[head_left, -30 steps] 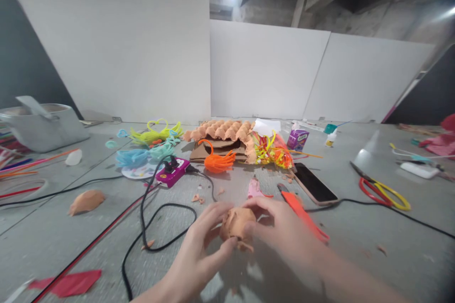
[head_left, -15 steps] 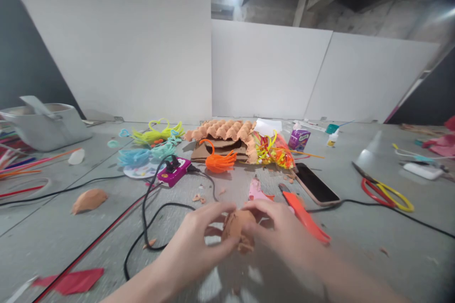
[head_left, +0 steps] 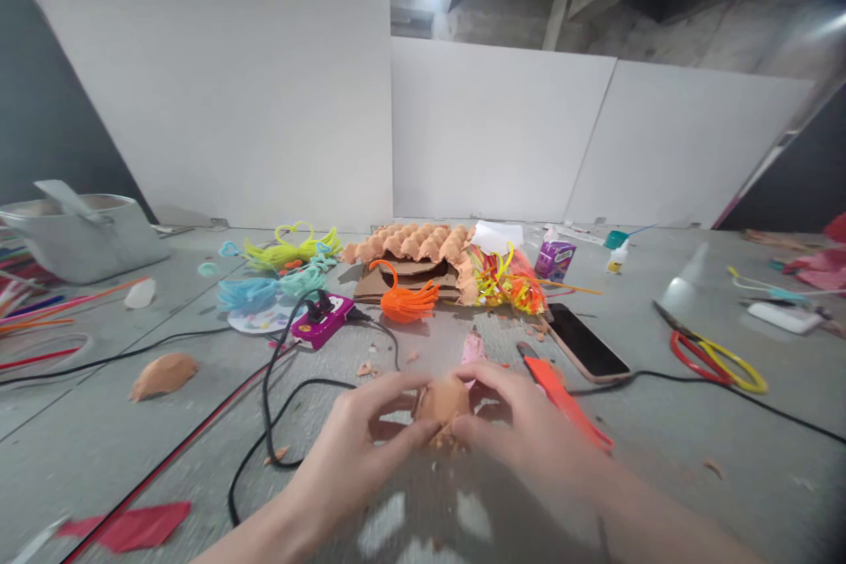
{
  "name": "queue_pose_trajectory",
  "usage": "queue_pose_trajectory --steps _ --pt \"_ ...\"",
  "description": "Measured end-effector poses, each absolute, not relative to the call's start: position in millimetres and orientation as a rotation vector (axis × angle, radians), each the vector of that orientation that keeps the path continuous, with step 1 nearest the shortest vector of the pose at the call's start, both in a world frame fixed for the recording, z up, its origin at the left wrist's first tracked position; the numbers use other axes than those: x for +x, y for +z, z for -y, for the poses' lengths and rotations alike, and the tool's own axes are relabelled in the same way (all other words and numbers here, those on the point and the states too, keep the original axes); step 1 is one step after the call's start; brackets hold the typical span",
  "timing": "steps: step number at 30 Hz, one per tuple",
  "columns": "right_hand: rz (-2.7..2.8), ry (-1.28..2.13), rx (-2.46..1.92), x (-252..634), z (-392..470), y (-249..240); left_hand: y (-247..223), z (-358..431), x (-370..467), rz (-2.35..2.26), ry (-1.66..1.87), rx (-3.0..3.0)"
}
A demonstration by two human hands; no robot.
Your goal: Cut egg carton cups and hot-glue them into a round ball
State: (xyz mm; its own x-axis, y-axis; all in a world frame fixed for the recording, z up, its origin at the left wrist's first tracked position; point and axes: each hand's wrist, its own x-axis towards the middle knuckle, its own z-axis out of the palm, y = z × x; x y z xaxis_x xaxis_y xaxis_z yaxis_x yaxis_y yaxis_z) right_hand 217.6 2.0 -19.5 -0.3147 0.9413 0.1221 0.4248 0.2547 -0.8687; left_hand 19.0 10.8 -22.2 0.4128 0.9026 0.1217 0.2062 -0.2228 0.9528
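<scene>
Between my two hands is a tan piece of egg carton (head_left: 445, 401), a rounded cup with a ragged lower edge. My left hand (head_left: 376, 432) grips its left side with thumb and fingers. On the other side, my right hand (head_left: 512, 419) pinches it the same way. Just beyond the right fingers lies a pink object (head_left: 473, 348), partly hidden. An orange-handled utility knife (head_left: 565, 401) rests to the right of my right hand. Farther back, the egg carton (head_left: 423, 242) sits on brown cardboard (head_left: 376, 284). Another loose carton piece (head_left: 164, 375) lies at left.
Black cables (head_left: 264, 423) loop left of my hands from a purple power strip (head_left: 323, 322). Orange pipe-cleaner bundle (head_left: 406, 301), phone (head_left: 588, 342), scissors (head_left: 717, 361) and glue bottle (head_left: 617, 258) lie around. A grey bucket (head_left: 99, 238) stands far left; white panels (head_left: 495, 132) close off the back.
The carton piece has been turned and raised slightly between my hands, so its smoother rounded side shows more. My fingers have shifted a little around it.
</scene>
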Motion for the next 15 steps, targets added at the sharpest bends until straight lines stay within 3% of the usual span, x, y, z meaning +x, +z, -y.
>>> queue_pose_trajectory --steps 15 --pt "1.739 1.175 -1.280 212.3 4.4 -13.9 -26.6 -9.4 24.9 -0.879 0.824 1.259"
